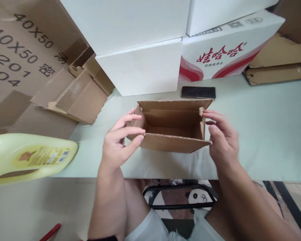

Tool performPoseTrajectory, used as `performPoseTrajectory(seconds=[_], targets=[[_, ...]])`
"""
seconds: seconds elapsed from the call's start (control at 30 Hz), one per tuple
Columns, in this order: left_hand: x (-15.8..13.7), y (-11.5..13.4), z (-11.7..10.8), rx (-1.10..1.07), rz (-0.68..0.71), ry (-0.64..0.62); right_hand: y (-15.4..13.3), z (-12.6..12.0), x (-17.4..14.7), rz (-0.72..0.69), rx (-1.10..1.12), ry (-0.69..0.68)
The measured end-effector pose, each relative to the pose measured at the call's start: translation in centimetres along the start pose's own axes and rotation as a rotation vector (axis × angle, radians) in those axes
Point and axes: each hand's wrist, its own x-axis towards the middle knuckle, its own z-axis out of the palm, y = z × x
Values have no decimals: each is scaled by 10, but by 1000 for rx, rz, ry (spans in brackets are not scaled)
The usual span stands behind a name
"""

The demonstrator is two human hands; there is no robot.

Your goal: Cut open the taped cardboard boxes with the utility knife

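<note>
A small brown cardboard box (174, 144) stands on the table with its top open, and its inside looks bare. At its left end, my left hand (118, 139) grips the near corner between thumb and fingers, with another finger over the side flap. My right hand (222, 137) has its fingertips on the right end flap (202, 125), which looks notched and bent. The thumb of that hand is near the box's right front corner. Part of the right fingers' contact is hidden behind the flap.
Behind the box lies a black phone-like slab (198, 92). White cartons (142, 68) and a red-and-white water carton (223, 55) stand at the back. Folded boxes (82, 97) and a yellow jug (40, 155) are left. Flattened cardboard (281, 72) sits far right. The table's edge (180, 172) is close.
</note>
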Motion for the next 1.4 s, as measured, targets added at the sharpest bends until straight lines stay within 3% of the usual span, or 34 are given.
performPoseTrajectory(seconds=[0.1, 0.27, 0.43, 0.63, 0.73, 0.93, 1.2, 1.4], targets=[[-10, -5, 5, -145, 30, 23, -4, 9, 3, -102, 11, -96], [-26, -17, 20, -342, -75, 151, 9, 18, -2, -156, -8, -153], [-29, -30, 28, -251, -145, 148, 16, 12, -7, -257, -37, -221], [-31, -41, 44, -63, -99, 400, 13, 19, -14, -106, -14, -113], [-34, -44, 46, -22, -147, 360, 17, 24, -16, -70, 60, -54], [-38, -46, 41, -23, -204, 250, 22, 24, -17, -11, 160, -101], [-27, -38, 36, 94, -112, 122, 16, 12, -16, -66, -134, -75], [-26, -42, 35, 123, -38, 190, 34, 11, -22, 7, -103, -135]])
